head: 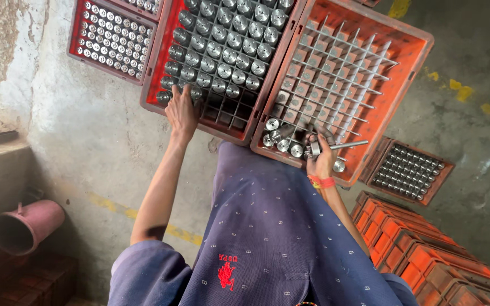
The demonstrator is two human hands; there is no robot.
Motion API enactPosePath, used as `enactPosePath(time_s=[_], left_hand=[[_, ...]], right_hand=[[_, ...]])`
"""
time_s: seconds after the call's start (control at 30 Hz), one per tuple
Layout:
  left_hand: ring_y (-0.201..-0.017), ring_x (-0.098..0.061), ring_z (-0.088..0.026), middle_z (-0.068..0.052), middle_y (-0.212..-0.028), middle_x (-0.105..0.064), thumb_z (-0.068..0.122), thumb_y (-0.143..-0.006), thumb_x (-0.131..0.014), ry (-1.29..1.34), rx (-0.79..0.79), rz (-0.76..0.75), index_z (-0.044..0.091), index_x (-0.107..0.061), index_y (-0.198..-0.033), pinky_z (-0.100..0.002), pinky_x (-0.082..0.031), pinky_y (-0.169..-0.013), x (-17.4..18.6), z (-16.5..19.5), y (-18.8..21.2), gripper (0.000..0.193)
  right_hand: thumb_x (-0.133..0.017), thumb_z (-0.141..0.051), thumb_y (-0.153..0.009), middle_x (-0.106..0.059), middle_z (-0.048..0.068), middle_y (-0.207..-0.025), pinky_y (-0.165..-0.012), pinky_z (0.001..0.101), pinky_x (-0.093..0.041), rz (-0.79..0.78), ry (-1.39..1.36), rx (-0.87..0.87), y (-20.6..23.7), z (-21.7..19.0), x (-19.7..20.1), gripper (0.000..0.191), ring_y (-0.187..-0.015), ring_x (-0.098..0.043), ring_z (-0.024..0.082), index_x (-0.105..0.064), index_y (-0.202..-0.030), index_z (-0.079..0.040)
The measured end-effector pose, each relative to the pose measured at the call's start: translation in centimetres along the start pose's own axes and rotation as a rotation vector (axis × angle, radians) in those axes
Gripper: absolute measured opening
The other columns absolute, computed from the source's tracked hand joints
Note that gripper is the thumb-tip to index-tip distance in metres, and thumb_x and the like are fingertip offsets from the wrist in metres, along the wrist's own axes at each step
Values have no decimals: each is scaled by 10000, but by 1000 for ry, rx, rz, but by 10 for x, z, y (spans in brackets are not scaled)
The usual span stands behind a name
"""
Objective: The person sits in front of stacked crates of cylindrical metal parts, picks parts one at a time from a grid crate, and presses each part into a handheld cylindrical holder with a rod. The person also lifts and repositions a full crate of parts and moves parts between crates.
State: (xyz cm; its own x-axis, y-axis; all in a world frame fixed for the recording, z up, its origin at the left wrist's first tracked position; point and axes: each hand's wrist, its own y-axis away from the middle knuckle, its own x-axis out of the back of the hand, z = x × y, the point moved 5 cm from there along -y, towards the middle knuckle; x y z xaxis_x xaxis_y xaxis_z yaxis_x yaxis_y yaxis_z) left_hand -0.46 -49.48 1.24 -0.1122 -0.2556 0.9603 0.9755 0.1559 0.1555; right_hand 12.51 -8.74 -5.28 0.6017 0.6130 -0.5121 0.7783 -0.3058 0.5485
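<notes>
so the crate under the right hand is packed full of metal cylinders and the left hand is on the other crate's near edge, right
Not quite. In the head view, the orange crate under the right hand is mostly empty grid cells, with only a few metal cylinders along its near edge. The left hand is indeed on the near edge of the other crate, which is the well-filled one.

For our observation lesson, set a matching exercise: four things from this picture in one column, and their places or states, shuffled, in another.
Things:
1. left hand
2. right hand
3. middle crate
4. pink pipe

States:
A. lying on its side by the wall
B. holding a metal part with a rod
C. nearly full of metal cylinders
D. resting on a crate's near edge

Pairs: 1-D, 2-B, 3-C, 4-A
</notes>
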Motion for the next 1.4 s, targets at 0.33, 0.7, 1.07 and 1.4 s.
enactPosePath(time_s=[0.33,0.7,1.07,1.4], left_hand=[[-838,-704,-427,-176,-1154,-649,275,-712,-909,27,-128,13,34,-669,-1166,-507,-562,-707,9,9,-14,567],[-1048,-687,-168,-49,-1114,-677,109,-752,-817,1798,-17,-154,107,-609,-1272,-339,-592,-911,32,73,72,560],[-853,-715,-398,-212,-888,-745,242,-743,-777,649,-196,-449,74,-719,-1112,-492,-557,-755,-64,245,173,409],[-848,-739,-392,-188,-882,-750,393,-738,-844,646,-341,-660,57,-700,-1054,-488,-574,-750,-83,266,181,483]], right_hand=[[-587,-23,-1005,-676,103,-829,-752,339,-592,16,21,-79,0,-2,2,167,-833,-704,233,-651,-1157,1],[-601,-11,-991,-674,103,-825,-786,340,-602,-25,90,-82,11,-25,39,171,-822,-710,221,-647,-1154,11],[-592,-54,-1030,-641,62,-833,-806,324,-545,-131,204,11,35,-67,-42,149,-821,-648,174,-631,-1159,12],[-582,-49,-1020,-652,78,-805,-778,316,-563,-219,198,-109,20,-53,9,127,-824,-679,193,-636,-1129,-16]])
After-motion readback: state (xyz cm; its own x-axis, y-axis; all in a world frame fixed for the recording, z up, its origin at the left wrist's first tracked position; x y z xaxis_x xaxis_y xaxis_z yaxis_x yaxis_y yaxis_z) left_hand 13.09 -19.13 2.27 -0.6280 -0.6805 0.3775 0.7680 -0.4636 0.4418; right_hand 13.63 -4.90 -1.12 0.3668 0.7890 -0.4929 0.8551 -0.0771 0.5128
